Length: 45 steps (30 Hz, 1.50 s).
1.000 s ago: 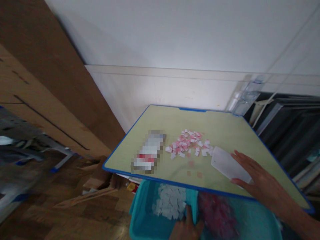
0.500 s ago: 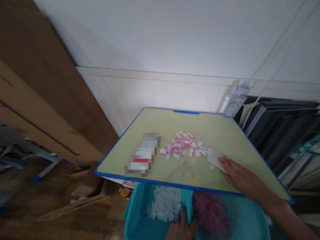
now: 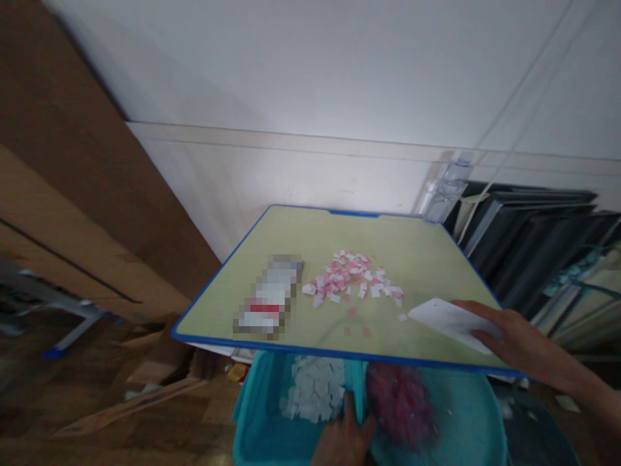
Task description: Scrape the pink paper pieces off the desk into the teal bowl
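Observation:
My right hand (image 3: 507, 333) grips a flat white card (image 3: 453, 321) and holds it tilted near the right side of the yellowish tabletop (image 3: 301, 226). Left of the card lies a loose pile of small pink and white paper pieces (image 3: 347, 275), with a few pinkish bits nearer the front edge. My left hand (image 3: 343, 437) is below the table, its index finger and thumb on either side of the rims where two turquoise bins meet. White squares (image 3: 317, 388) fill part of the left bin (image 3: 247, 414). The right bin (image 3: 473, 414) holds a reddish bundle (image 3: 402, 404), apparently in clear plastic.
A pixelated flat item (image 3: 269, 298) lies on the table's left. A clear plastic bottle (image 3: 447, 191) stands at the back right corner, beside dark stacked panels (image 3: 538, 233). Large cardboard (image 3: 121, 194) rises on the left, with scraps (image 3: 155, 382) on the wooden floor.
My right hand has drawn the card right and toward me, away from the paper pile, and the card is turned differently. My left hand stays at the bins. The view has shifted slightly.

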Each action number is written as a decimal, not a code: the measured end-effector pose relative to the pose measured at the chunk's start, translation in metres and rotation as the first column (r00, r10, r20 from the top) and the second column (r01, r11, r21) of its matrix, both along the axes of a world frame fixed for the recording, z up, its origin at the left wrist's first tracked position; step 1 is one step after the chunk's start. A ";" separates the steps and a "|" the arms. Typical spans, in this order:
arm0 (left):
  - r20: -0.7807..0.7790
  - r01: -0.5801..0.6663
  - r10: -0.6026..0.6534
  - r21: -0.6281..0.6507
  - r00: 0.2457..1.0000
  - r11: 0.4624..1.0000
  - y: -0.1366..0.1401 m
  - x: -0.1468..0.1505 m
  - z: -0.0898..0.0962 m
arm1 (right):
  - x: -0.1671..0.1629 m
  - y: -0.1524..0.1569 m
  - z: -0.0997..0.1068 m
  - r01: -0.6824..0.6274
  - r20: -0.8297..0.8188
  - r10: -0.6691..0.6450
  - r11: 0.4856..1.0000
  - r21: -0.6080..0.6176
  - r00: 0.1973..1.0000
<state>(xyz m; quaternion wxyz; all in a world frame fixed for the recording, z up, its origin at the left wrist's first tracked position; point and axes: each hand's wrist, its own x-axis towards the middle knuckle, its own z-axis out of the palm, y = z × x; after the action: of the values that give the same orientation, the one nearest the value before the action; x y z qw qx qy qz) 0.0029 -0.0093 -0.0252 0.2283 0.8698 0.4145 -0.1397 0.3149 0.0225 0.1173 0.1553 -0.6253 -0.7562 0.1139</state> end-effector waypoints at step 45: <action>0.050 -0.086 0.086 -0.003 0.995 0.996 -0.007 -0.003 0.015 | -0.036 0.015 -0.023 0.420 -0.418 -0.294 0.873 0.248 0.859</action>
<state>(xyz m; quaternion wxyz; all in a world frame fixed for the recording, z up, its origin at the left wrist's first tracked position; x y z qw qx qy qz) 0.0002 -0.0160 -0.0104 0.2449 0.8542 0.4458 -0.1078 0.2787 0.0375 0.0941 0.4152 -0.6886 -0.5905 0.0691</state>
